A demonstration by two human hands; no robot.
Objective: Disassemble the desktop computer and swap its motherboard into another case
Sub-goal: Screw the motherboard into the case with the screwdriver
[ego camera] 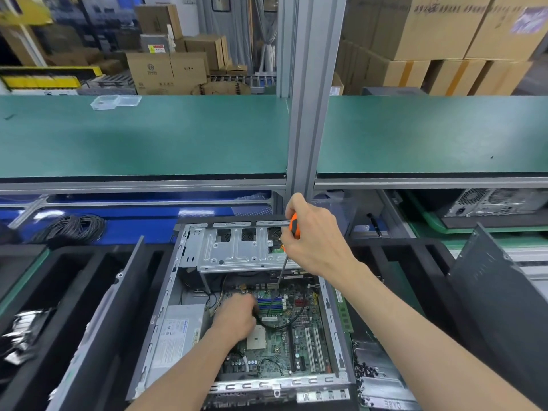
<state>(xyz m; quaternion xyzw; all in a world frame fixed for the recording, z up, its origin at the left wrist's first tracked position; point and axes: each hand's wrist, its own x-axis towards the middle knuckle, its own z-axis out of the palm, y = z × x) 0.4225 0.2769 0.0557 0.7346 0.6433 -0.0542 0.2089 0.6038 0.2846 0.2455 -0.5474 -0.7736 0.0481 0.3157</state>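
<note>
Here the right hand (311,232) grips the screwdriver (286,256) upright, tip down on the motherboard (296,330) at twelve o'clock, probably to loosen a mounting screw. The left hand (237,317), fingers curled around a cable (284,323), seems to hold it aside inside the case (166,315).

Drive cage (237,247) overhangs the motherboard's (296,330) far end; its near half lies open.

1. The left hand (234,317) covers part of the motherboard (296,336); its fingertips are hidden.
2. The screwdriver (294,225) handle is mostly buried in the right hand (314,235).
3. Both forearms run off the bottom edge.
4. Box labels behind are blurred.
</note>
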